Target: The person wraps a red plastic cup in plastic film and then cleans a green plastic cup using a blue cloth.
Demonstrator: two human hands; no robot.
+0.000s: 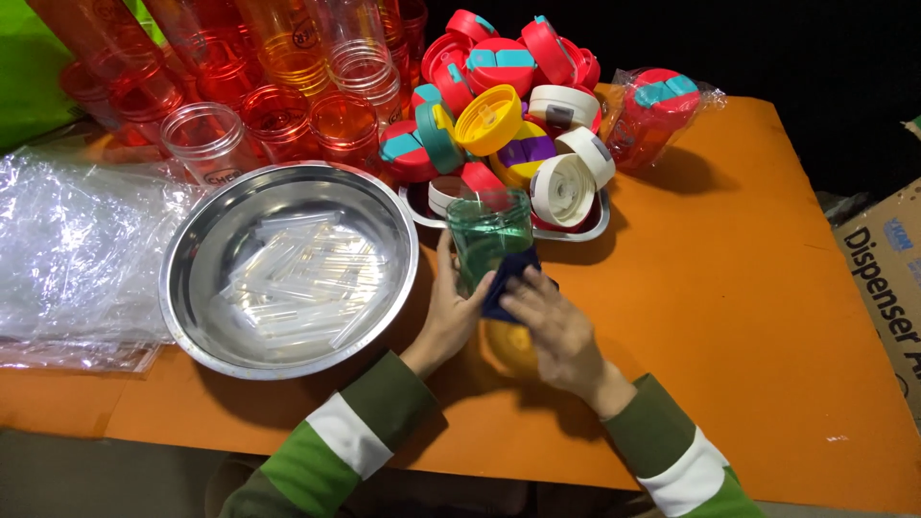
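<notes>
At the centre of the frame, your left hand (449, 317) grips the green cup (486, 238) above the orange surface (748, 317), while your right hand (556, 331) fingers press a dark blue cloth (508, 278) against it.

Bright overhead light, dark background

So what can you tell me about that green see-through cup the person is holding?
The green cup is a clear, green-tinted tumbler, plastic by the look of it, standing about upright with its open mouth up, above the orange tabletop. The left hand grips its side; the right hand presses a dark blue cloth against its lower front. Its base is hidden behind the cloth and hands. It sits just in front of a tray of coloured lids, right of a steel bowl.
</notes>
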